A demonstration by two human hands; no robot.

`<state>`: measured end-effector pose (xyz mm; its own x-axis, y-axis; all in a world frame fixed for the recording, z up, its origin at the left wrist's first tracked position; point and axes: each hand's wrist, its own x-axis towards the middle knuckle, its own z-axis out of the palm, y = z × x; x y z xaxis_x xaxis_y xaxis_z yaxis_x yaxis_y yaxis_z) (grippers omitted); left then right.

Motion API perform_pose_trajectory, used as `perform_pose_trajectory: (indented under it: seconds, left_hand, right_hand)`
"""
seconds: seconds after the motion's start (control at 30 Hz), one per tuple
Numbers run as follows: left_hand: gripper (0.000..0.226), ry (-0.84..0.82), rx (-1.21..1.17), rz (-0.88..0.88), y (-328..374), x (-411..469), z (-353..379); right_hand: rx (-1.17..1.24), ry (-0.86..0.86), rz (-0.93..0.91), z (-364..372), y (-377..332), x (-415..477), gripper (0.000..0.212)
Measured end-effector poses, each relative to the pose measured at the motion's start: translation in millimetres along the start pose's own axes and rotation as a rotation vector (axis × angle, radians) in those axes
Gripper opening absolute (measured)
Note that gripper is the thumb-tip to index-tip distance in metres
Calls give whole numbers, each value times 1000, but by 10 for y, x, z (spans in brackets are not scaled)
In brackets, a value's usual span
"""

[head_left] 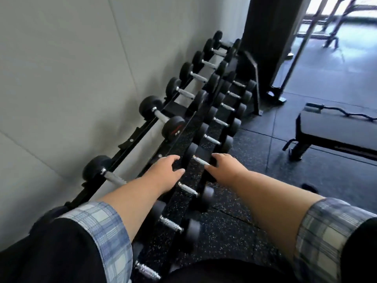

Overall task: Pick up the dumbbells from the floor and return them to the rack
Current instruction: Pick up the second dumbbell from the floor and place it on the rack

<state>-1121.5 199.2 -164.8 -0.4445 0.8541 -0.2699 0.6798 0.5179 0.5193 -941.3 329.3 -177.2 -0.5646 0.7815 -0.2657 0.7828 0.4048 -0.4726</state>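
Plaid cuffs frame two bare forearms. Both hands, left (166, 170) and right (221, 166), are spread open and empty beside one dumbbell (201, 161) seated on the rack's (142, 132) lower tier. Release is judged finished; a return to the floor (306, 170) is called for.

The only marking is on the end face of a black dumbbell (173, 128) at about ten o'clock on the upper rack rail: pale digits resembling "7.5", under a blurred, unreadable red logo.
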Motion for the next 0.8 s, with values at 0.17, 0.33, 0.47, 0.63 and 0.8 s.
perform_pose_trajectory:
  seconds: [0.17, 0.33, 0.47, 0.63, 0.8]
  left_hand:
    - [67, -154, 175, 179, 1180, 299, 772]
    - [76, -320, 430, 333, 2230, 408, 1591]
    - [77, -368, 449, 331, 2921, 551, 2118]
    - [74, -429, 525, 413, 3552, 719, 2542]
    - [70, -484, 553, 439, 3900, 1012, 2829]
  right_hand:
    - [33, 38, 254, -435, 1457, -459, 69]
    - [-6, -69, 484, -863, 2849, -933, 76]
    - [-36, -89, 618, -1196, 3722, -1193, 62]
    - [49, -37, 735, -1376, 4335, -1344, 52]
    - [49, -91, 794, -1358, 4654, -1300, 58]
